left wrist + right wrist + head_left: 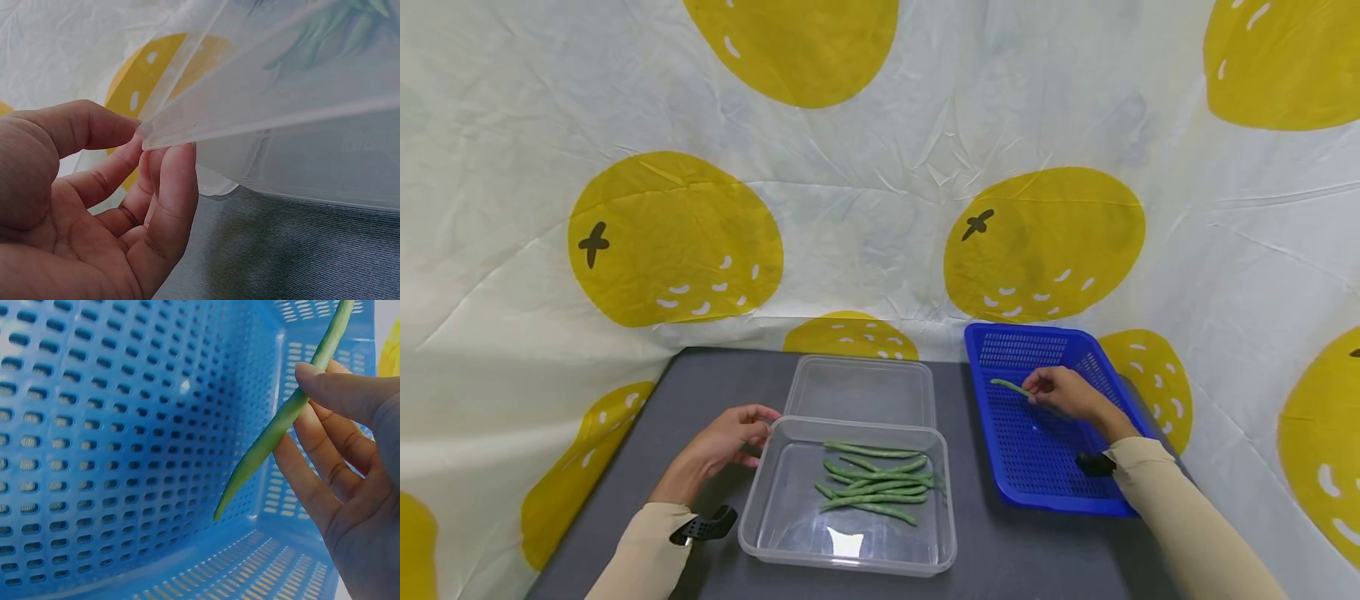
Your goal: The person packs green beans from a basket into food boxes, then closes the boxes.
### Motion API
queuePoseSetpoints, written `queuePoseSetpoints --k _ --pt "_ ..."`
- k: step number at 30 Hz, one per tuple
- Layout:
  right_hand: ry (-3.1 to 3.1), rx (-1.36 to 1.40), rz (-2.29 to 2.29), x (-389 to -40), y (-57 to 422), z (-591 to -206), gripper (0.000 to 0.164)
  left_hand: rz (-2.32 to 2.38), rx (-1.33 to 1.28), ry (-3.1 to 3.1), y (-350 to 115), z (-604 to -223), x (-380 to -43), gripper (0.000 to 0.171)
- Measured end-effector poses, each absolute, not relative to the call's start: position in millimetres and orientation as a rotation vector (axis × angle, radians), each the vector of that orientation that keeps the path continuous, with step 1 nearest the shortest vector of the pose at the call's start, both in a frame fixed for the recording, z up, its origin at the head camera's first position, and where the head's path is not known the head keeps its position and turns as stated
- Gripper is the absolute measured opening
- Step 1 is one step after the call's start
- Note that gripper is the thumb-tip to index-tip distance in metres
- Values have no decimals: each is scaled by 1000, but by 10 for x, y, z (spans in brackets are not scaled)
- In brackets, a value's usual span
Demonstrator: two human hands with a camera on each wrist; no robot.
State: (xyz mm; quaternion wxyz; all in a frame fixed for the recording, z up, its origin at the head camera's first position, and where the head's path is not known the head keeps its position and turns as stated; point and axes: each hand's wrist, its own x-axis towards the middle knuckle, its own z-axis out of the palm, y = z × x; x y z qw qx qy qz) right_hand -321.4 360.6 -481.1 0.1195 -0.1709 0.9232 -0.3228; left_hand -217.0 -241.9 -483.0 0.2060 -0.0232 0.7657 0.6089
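My right hand [1063, 392] pinches a single green bean [259, 450] between thumb and fingertips, inside the blue plastic basket [1026, 475]. No other bean shows in the visible part of that basket. At the left, my left hand [722, 442] has thumb and fingers on the far left corner of a clear plastic container [775, 521], gripping its rim, as the left wrist view shows close up. Several green beans [876, 492] lie roughly side by side in the container, mostly toward its right and far part.
Behind the container a clear lid [861, 387] lies flat on the dark grey table [722, 375]. A white cloth [865, 242] with large yellow fruit prints hangs around the table. The basket stands at the table's right side, its walls rising around my right hand.
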Motion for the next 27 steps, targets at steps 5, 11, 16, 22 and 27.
queuePoseSetpoints --k 5,11,16,22,27 --pt "2672 -508 -1002 -3172 3563 -4734 14 1702 -61 2128 -2421 -4815 -2165 40" --pt "2687 -534 -1033 -3119 3528 -4673 17 1703 -68 2126 -2419 -4813 -2166 40" --pt "2702 -564 -1035 -3068 3494 -4615 19 1698 -65 2127 -2429 -4827 -2163 39" --pt "2706 -604 -1066 -2974 3414 -4518 19 1702 -66 2129 -2431 -4821 -2160 38" --pt "2706 -647 -1090 -2902 3327 -4424 20 1694 -60 2133 -2441 -4817 -2168 39"
